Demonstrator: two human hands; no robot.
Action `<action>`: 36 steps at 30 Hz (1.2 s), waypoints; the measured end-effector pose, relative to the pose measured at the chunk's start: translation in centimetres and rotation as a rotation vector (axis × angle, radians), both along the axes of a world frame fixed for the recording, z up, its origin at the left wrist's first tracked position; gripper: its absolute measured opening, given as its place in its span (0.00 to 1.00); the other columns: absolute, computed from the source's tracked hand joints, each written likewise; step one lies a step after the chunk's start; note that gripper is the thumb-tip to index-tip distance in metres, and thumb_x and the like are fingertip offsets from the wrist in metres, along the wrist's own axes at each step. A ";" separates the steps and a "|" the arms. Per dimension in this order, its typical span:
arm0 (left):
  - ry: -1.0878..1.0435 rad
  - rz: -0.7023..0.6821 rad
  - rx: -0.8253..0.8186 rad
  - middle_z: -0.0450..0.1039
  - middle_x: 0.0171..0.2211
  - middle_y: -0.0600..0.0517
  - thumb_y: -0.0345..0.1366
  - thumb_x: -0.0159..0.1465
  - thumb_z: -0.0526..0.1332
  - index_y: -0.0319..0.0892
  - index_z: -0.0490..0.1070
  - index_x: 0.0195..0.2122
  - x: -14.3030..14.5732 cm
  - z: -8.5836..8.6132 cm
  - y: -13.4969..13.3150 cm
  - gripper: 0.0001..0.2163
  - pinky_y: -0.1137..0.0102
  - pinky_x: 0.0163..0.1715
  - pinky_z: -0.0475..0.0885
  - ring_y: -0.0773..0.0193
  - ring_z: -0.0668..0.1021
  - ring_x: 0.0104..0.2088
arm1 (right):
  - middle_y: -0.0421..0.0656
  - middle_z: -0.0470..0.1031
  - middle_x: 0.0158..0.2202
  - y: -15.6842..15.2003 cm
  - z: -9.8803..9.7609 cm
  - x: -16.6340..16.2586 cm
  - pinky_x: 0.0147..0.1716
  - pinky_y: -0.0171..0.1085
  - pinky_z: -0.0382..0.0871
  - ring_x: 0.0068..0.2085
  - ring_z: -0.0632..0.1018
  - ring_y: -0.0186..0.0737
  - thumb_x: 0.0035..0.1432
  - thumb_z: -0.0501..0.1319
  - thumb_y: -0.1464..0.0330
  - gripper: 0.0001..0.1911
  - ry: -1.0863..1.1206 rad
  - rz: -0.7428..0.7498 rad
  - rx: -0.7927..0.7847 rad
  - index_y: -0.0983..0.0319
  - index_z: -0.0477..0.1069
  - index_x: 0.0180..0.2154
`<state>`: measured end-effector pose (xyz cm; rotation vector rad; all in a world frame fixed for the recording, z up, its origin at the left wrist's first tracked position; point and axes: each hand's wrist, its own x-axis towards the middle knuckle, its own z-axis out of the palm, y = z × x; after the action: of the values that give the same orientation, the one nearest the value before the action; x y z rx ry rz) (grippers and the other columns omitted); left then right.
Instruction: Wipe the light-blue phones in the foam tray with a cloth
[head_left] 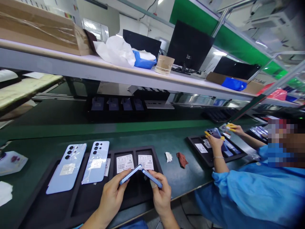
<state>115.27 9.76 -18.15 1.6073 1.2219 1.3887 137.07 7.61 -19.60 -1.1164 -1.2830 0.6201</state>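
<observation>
My left hand (113, 194) is closed on a light blue phone (130, 174), held edge-on over a black foam tray (59, 206). My right hand (160, 190) grips a second blue phone (152, 178), also edge-on; the two phones meet at their top ends. In the tray's left slots lie two more light blue phones (66, 168) (96, 161), backs up and film-covered. Two tray slots carry white labels (125, 163) (145, 161).
A co-worker in a blue coat (257, 190) at right holds a phone (215, 133) over another black tray (209, 159). A white scrap (168, 156) and a red scrap (182, 159) lie on the green belt. A shelf (119, 74) overhead carries monitors, boxes and bags.
</observation>
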 end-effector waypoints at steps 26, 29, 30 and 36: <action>-1.209 -0.523 -0.755 0.81 0.40 0.46 0.26 0.62 0.66 0.38 0.71 0.52 0.3 3.8 1.1 0.17 0.66 0.46 0.78 0.57 0.83 0.41 | 0.43 0.82 0.36 2.0 6.3 -7.3 0.45 0.42 0.77 0.40 0.82 0.44 0.45 0.76 0.63 0.20 1.055 0.462 -0.539 0.61 0.78 0.42; -1.199 -0.495 -0.764 0.81 0.40 0.46 0.26 0.62 0.66 0.38 0.70 0.53 0.3 3.9 1.0 0.18 0.67 0.45 0.78 0.57 0.83 0.41 | 0.43 0.82 0.36 2.0 5.9 -7.4 0.46 0.42 0.77 0.38 0.82 0.42 0.47 0.76 0.64 0.21 1.059 0.455 -0.542 0.62 0.78 0.43; -1.198 -0.492 -0.764 0.81 0.40 0.46 0.26 0.62 0.66 0.38 0.70 0.53 0.3 3.9 1.0 0.18 0.66 0.45 0.78 0.57 0.83 0.42 | 0.43 0.82 0.36 2.0 5.8 -7.4 0.45 0.42 0.77 0.38 0.82 0.42 0.47 0.76 0.64 0.21 1.061 0.456 -0.542 0.62 0.78 0.43; -1.199 -0.497 -0.756 0.81 0.40 0.47 0.26 0.62 0.65 0.38 0.70 0.53 0.2 3.8 0.9 0.17 0.69 0.43 0.78 0.58 0.83 0.42 | 0.44 0.82 0.37 2.0 5.7 -7.6 0.46 0.42 0.77 0.41 0.82 0.44 0.49 0.75 0.65 0.19 1.060 0.466 -0.549 0.63 0.78 0.43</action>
<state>115.45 10.69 -14.36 0.3183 0.4275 1.0342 129.44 9.64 -13.91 -0.6808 -0.4146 1.7075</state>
